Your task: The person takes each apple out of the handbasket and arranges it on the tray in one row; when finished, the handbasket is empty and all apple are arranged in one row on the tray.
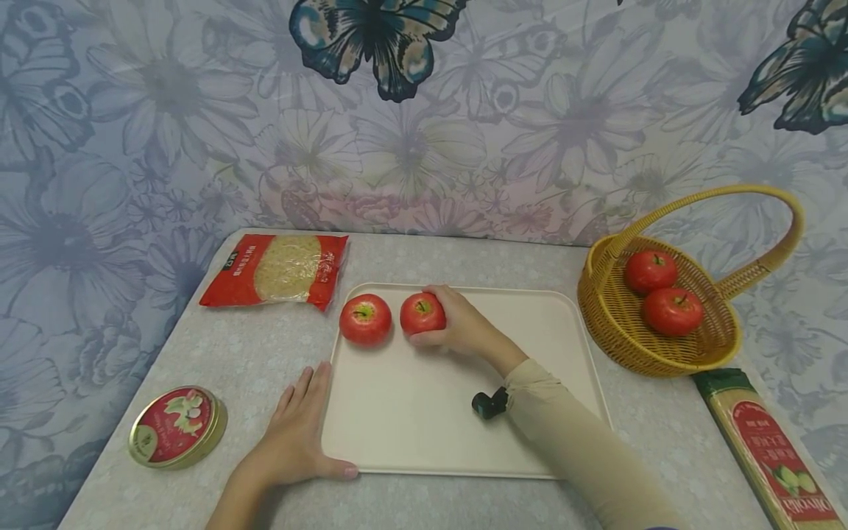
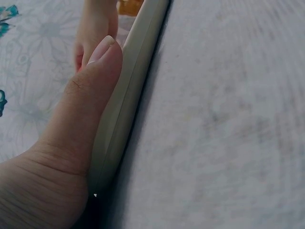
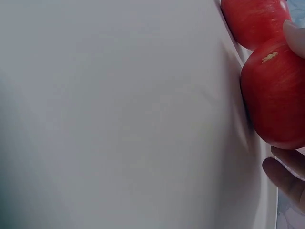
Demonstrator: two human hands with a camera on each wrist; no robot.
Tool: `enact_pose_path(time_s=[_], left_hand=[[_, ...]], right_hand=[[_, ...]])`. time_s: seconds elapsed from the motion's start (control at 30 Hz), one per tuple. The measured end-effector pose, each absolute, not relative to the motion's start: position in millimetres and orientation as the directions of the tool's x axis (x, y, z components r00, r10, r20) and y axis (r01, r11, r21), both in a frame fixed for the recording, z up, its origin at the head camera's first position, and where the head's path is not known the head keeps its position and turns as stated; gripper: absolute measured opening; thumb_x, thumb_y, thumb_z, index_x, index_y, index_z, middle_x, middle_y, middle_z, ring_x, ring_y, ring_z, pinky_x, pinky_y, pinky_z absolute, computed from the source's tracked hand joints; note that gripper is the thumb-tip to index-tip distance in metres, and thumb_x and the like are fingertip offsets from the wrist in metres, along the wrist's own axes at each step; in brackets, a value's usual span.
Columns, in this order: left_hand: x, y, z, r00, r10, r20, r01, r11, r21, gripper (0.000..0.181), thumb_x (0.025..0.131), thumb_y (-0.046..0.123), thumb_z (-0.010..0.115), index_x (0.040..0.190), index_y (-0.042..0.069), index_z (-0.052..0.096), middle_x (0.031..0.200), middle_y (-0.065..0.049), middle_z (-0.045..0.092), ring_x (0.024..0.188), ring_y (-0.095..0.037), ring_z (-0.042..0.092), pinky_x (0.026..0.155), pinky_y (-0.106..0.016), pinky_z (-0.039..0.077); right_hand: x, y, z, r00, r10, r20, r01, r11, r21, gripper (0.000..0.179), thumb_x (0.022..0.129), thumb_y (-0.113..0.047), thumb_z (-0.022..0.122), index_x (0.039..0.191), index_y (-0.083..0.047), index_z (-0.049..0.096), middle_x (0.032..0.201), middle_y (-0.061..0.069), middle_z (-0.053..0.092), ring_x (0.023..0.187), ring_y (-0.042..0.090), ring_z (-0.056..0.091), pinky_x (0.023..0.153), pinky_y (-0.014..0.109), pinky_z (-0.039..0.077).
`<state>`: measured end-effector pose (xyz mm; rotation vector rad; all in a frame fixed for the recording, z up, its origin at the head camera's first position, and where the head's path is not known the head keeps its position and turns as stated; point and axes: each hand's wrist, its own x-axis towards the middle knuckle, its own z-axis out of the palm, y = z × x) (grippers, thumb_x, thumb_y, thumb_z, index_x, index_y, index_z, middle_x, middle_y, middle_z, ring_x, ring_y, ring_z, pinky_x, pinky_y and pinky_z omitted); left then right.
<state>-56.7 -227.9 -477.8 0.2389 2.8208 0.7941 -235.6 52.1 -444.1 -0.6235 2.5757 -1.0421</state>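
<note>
My right hand point(image 1: 457, 324) holds a red apple point(image 1: 421, 314) over the upper left part of a cream tray point(image 1: 411, 412), thumb on its near side and fingers round the far side. Just left of it, a second red apple point(image 1: 366, 319) sits on the tray. In the right wrist view the held apple point(image 3: 276, 95) is low over the tray, the other apple point(image 3: 255, 21) beyond it. My left hand point(image 1: 294, 434) lies with straight fingers along the tray's left edge, its thumb at the near left corner. The left wrist view shows that thumb point(image 2: 86, 100) against the rim.
A yellow wicker basket point(image 1: 609, 346) with two red apples point(image 1: 662, 294) stands right of the tray. Below it lies a long noodle pack point(image 1: 768, 449). A red-and-clear bag point(image 1: 285, 269) lies at back left, a round tin point(image 1: 179, 427) at front left.
</note>
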Motion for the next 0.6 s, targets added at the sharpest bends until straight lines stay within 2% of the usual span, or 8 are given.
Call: enact_pose_path(time_s=[0.33,0.6], left_hand=[[-56.2,-226.7,-476.0,-0.968,0.210,-0.140,0.105,0.840,0.532,0.158,0.044,0.081,0.081,0.159,0.003,0.005,0.165,-0.022,0.013,0.152,-0.047,0.007,0.118,-0.066,0.008],[-56.1,-226.9,-476.9,-0.968,0.211,-0.133,0.108,0.837,0.537,0.158,0.044,0.080,0.081,0.159,0.003,0.006,0.165,-0.022,0.014,0.152,-0.047,0.007,0.118,-0.065,0.008]], right_hand=[[-239.4,51.9,-447.5,-0.853,-0.508,-0.120,-0.236,0.582,-0.778,0.096,0.075,-0.043,0.086,0.152,-0.016,0.035,0.145,0.006,0.046,0.132,0.027,0.051,0.110,0.052,0.042],[-237.6,50.4,-449.5,-0.868,-0.482,-0.120,-0.233,0.609,-0.758,0.097,0.074,-0.045,0.086,0.151,-0.016,0.035,0.143,0.004,0.047,0.129,0.024,0.053,0.109,0.048,0.045]])
